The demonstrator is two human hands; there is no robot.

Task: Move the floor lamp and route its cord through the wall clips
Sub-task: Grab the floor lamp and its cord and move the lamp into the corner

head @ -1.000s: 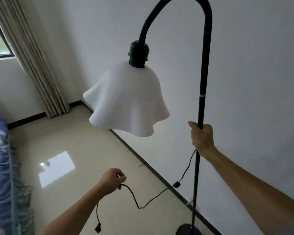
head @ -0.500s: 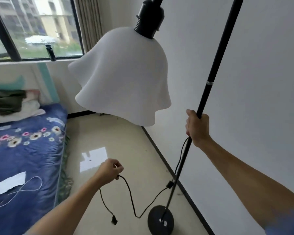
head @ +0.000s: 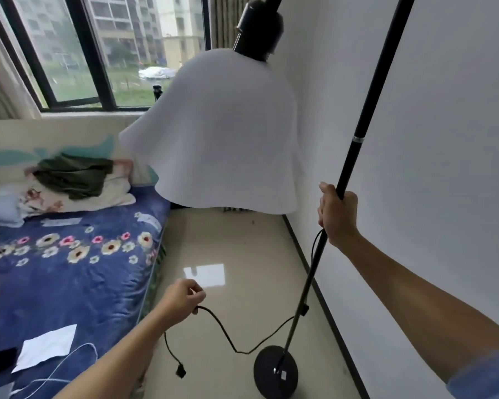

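Note:
A black floor lamp leans in front of me, its thin pole (head: 357,139) slanting up to the right and its round base (head: 275,371) lifted off the floor. A wavy white shade (head: 222,133) hangs from the black socket (head: 257,27) at the top. My right hand (head: 337,214) is closed around the pole at mid height. My left hand (head: 183,300) pinches the black cord (head: 222,329), which sags in a loop back to the pole. The cord's plug (head: 180,371) dangles below that hand. No wall clips are visible.
A bed with a blue flowered cover (head: 64,269) fills the left side, with pillows, dark clothing, a white paper and a white cable on it. The white wall (head: 429,168) with a dark baseboard runs along the right. A glossy tiled floor strip (head: 236,254) lies between. A window (head: 104,50) is ahead.
The view has swung left toward the bed and window. The lamp has tilted and come off the floor in my right hand. My left hand keeps its hold on the cord.

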